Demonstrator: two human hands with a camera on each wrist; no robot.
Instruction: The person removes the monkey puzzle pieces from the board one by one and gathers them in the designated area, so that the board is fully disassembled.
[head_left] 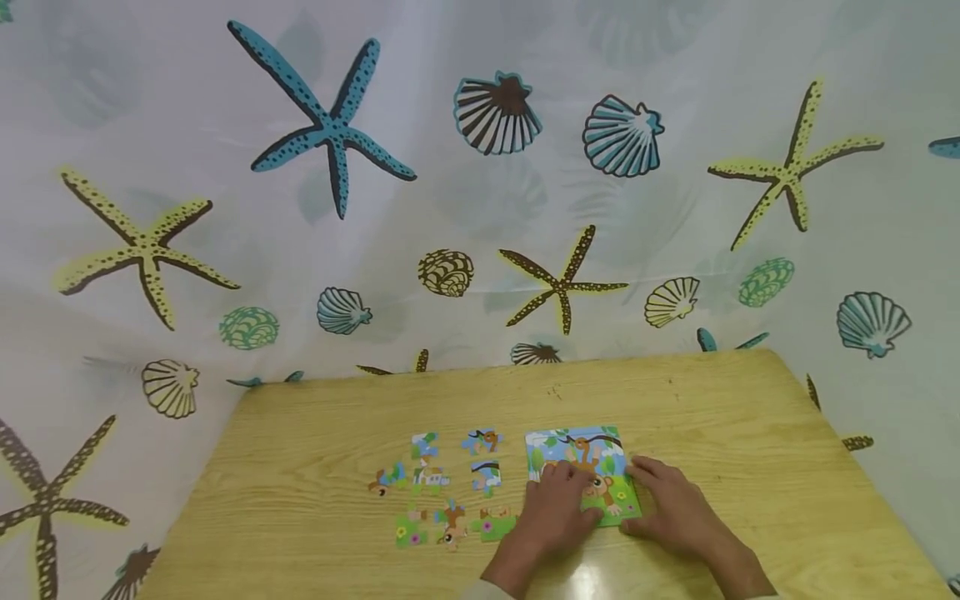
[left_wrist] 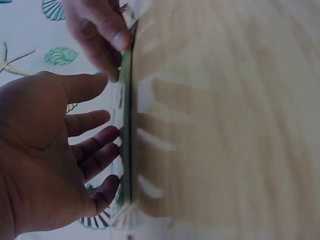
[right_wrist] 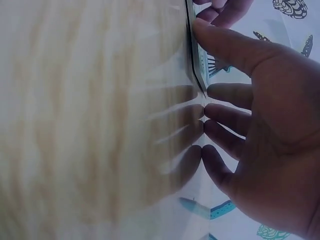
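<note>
A square jigsaw board [head_left: 618,492] with a picture of monkeys, leaves and blue sky lies flat on the table. My left hand [head_left: 557,510] reaches over its lower left part, with the fingertips [left_wrist: 112,134] resting on the picture. At the board's right side is my right hand [head_left: 672,510]; its thumb [right_wrist: 212,35] touches the board's edge near the lower right corner. The other fingers of that hand are spread, their tips down at the tabletop beside the board. Part of the picture is hidden under the left hand.
Several loose puzzle pieces [head_left: 429,477] lie left of the board, the nearest one [head_left: 495,527] close by the left hand. The wooden table [head_left: 300,467] is bordered by a hanging white cloth [head_left: 405,225] printed with starfish and shells.
</note>
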